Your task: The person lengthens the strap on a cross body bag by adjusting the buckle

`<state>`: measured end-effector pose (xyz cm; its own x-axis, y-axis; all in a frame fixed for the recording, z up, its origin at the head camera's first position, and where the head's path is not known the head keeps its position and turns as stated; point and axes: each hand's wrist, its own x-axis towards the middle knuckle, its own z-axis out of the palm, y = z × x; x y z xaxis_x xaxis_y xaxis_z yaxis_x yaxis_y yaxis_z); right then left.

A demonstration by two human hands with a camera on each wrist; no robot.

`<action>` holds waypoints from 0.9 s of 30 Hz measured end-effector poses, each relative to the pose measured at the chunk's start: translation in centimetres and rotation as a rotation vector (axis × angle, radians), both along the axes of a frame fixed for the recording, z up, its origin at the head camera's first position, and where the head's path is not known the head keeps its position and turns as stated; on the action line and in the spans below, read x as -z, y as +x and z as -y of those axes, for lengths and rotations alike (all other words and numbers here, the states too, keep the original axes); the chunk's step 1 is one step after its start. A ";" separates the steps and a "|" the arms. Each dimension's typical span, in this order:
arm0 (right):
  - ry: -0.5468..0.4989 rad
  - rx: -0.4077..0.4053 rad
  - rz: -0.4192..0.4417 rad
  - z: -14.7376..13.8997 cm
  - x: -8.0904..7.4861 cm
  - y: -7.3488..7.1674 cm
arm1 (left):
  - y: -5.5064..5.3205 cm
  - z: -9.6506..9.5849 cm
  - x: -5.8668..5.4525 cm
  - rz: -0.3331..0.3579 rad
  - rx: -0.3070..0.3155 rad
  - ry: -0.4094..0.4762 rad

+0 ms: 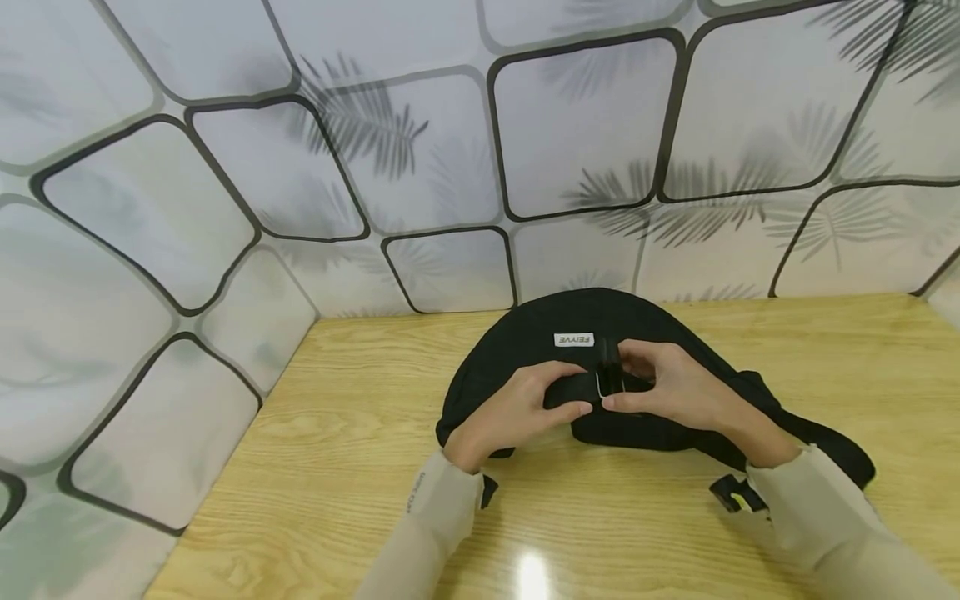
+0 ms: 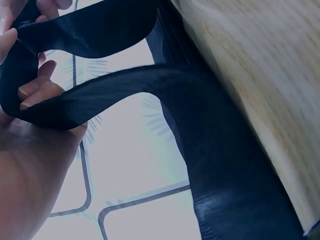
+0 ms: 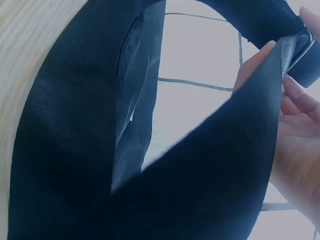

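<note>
A black curved fabric piece with wide straps (image 1: 487,367) lies on the table, a small white label (image 1: 573,340) on its upper part. My left hand (image 1: 525,402) grips a black strap (image 2: 115,87), which loops through the fingers in the left wrist view. Close beside it, my right hand (image 1: 675,387) pinches the strap at a metal-edged buckle (image 1: 611,382). In the right wrist view the strap (image 3: 215,145) rises in a wide band to those fingers, around the buckle's metal bar (image 3: 302,54). The two hands' fingertips nearly meet at the buckle.
The light wood table (image 1: 360,400) ends at a wall (image 1: 420,150) covered in a panel and leaf pattern, at the back and left. One tapered end of the fabric (image 1: 832,442) stretches right behind my right forearm. Small black devices (image 1: 738,493) sit at my cuffs.
</note>
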<state>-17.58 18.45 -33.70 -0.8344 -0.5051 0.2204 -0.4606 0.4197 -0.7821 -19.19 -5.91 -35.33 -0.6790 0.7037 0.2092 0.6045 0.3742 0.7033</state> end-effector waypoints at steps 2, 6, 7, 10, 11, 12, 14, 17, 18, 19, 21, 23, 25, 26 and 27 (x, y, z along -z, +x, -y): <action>0.012 0.004 0.004 -0.2 0.0 -0.1 | -0.1 0.1 0.0 0.009 0.008 0.008; 0.015 0.005 0.002 -0.6 0.1 -0.2 | -0.1 0.4 0.0 0.028 0.005 0.017; 0.010 0.006 0.004 -0.7 0.0 -0.2 | -0.1 0.5 -0.1 0.032 0.000 0.015; -0.002 0.008 0.005 -1.0 0.0 -0.2 | -0.1 0.8 -0.1 0.039 -0.012 0.010; -0.005 0.009 0.004 -1.1 0.0 -0.2 | -0.1 0.9 -0.1 0.040 -0.017 0.007; -0.007 0.013 0.006 -1.2 0.0 -0.2 | -0.1 0.9 -0.1 0.040 -0.018 0.006; -0.006 0.016 0.009 -1.3 0.0 -0.2 | -0.1 1.1 -0.1 0.040 -0.019 0.006; -0.005 0.020 0.013 -1.4 0.1 -0.2 | -0.1 1.2 -0.1 0.029 -0.018 0.002; -0.004 0.020 0.014 -1.4 0.2 -0.2 | -0.1 1.2 -0.1 0.027 -0.017 0.001; -0.003 0.018 0.013 -1.5 0.2 -0.2 | -0.1 1.3 -0.1 0.024 -0.016 0.000; -0.005 0.015 0.017 -1.6 0.2 -0.2 | -0.1 1.3 -0.2 0.023 -0.015 -0.003; -0.008 0.011 0.018 -1.6 0.2 -0.1 | 0.0 1.4 -0.2 0.026 -0.017 -0.008; -0.008 0.009 0.019 -1.7 0.2 -0.1 | 0.0 1.5 -0.2 0.025 -0.018 -0.011; -0.008 0.010 0.020 -1.7 0.3 -0.2 | -0.1 1.5 -0.1 0.026 -0.021 -0.013; -0.006 0.014 0.019 -1.8 0.3 -0.2 | -0.1 1.6 -0.1 0.023 -0.023 -0.014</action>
<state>-17.76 20.26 -33.99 -0.8454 -0.4921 0.2078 -0.4400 0.4209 -0.7933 -19.31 -7.52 -35.24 -0.6997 0.6905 0.1835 0.5793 0.3979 0.7114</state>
